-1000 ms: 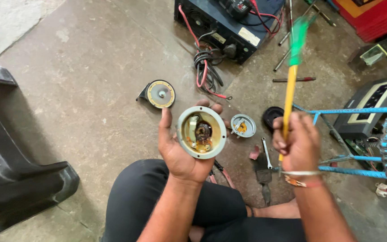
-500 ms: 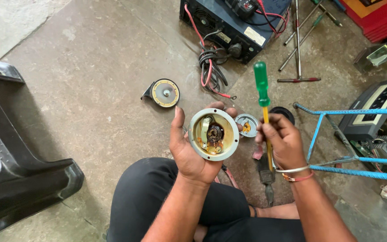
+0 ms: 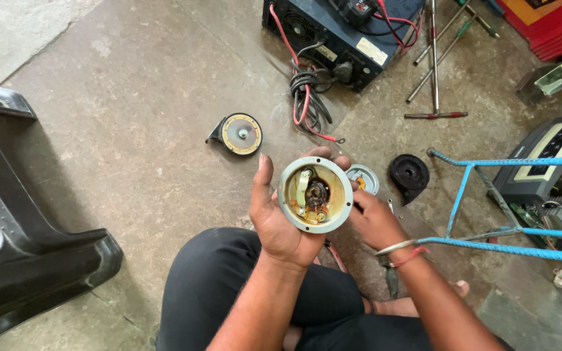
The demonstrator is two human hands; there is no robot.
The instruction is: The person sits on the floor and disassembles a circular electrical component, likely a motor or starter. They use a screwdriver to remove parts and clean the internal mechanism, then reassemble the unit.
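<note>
Cupped open-side-up in the left hand (image 3: pixel 280 221), fingers wrapped round its rim above the lap: a round grey metal horn housing (image 3: pixel 315 194) with yellowed inside and exposed coil, likely stiff, fairly heavy, best gripped by the rim, clear of the delicate contacts. Right hand (image 3: pixel 373 218) loosely curled, empty, touching the housing's edge. Pale rectangular label on the dark blue metal box (image 3: pixel 339 32) on the floor beyond.

The left hand (image 3: pixel 280 218) is cupping upward, palm open to the camera, thumb standing out to the left and fingers curling up behind. The right hand (image 3: pixel 373 220) is sitting lower beside it, knuckles up, fingers reaching leftward, bangles circling its wrist.
</note>
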